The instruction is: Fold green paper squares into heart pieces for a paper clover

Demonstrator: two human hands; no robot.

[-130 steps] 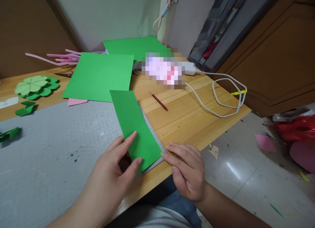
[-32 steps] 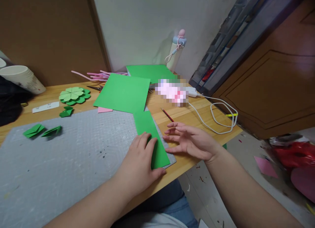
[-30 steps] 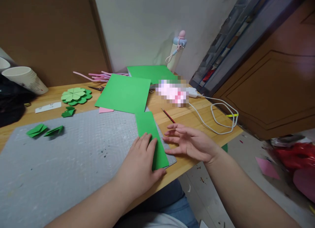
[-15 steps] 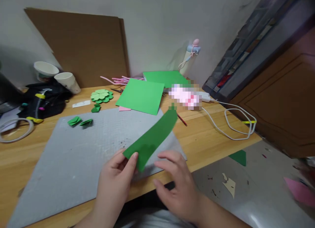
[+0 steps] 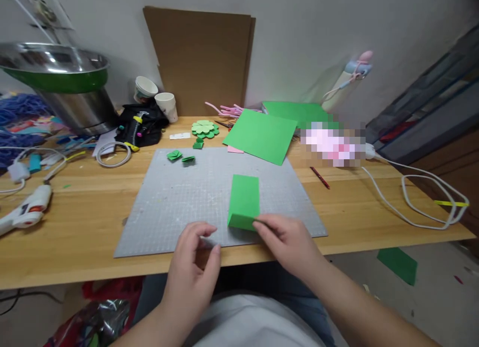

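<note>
A folded green paper strip (image 5: 244, 199) lies on the grey cutting mat (image 5: 187, 197) near its front edge. My right hand (image 5: 286, 239) pinches the strip's near right corner between thumb and fingers. Just left of the strip, my left hand (image 5: 196, 262) hovers over the mat's front edge with its fingers curled and apart, holding nothing.
Small folded green pieces (image 5: 180, 156), a paper clover (image 5: 205, 129), green sheets (image 5: 262, 135), a red pencil (image 5: 319, 177) and a white cable (image 5: 422, 197) lie on the wooden table. At the left are a glue gun (image 5: 24, 212), a black pouch (image 5: 140, 125), paper cups (image 5: 157, 97) and a steel bowl (image 5: 56, 75).
The green strip was lifted from the mat's right edge, carried to the mat's front middle and now lies folded. My left hand let go of it; my right hand took its corner.
</note>
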